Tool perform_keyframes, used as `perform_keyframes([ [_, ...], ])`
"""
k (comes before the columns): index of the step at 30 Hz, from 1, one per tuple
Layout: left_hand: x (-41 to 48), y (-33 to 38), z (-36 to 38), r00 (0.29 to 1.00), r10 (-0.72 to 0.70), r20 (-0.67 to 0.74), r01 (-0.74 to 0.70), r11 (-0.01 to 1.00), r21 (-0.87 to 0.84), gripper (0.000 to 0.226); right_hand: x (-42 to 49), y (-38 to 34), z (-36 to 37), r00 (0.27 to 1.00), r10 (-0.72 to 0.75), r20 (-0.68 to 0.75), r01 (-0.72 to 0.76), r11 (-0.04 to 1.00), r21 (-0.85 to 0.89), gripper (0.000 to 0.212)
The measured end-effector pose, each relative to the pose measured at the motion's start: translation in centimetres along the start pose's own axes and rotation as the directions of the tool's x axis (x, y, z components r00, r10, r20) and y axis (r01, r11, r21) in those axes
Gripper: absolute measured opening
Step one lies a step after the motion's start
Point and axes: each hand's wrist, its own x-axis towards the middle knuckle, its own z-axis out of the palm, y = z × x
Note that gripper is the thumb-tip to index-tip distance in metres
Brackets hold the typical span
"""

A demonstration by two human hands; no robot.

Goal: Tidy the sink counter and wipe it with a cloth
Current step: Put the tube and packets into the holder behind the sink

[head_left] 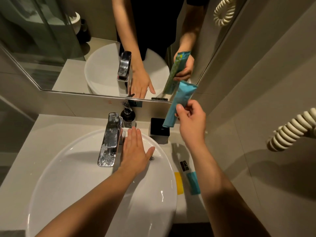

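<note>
Right hand (191,117) pinches blue sachet (179,103) at mid-length, its long axis steeply upright, lower end directly above black square holder (159,132); left hand (135,149) flat, empty.

Counted: one basin (71,168), one tap (109,139), one pump bottle (127,116), one black holder (159,130), two blue packets (179,103) (193,184), one yellow packet (178,183), one mirror (51,48).

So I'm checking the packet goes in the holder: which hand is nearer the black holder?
Right. The right hand holds the blue packet with its end over the black holder; the left hand lies flat on the sink rim, beside the tap.
</note>
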Motion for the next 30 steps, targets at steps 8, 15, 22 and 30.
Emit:
perform_keyframes([
  [8, 0.1, -0.1, 0.5, 1.0, -0.002, -0.004, 0.002, 1.0, 0.013, 0.096, 1.0, 5.1, 5.1, 0.984, 0.14, 0.109, -0.13, 0.987, -0.096, 0.006],
  [15, 0.2, -0.1, 0.7, 1.0, -0.007, -0.01, 0.007, 0.999, 0.038, 0.096, 1.3, 8.3, 6.6, 0.955, 0.275, 0.107, -0.258, 0.955, -0.145, 0.011],
  [22, 0.0, 0.2, 0.4, 1.0, -0.023, 0.0, 0.023, 0.999, 0.036, 0.096, 1.7, 9.2, 6.5, 0.949, 0.298, 0.106, -0.277, 0.945, -0.174, 0.013],
  [30, -0.2, 0.6, 0.2, 0.999, -0.02, 0.025, 0.019, 0.998, 0.06, 0.096, 1.0, 9.2, 4.0, 0.959, 0.276, 0.069, -0.264, 0.953, -0.149, 0.024],
])
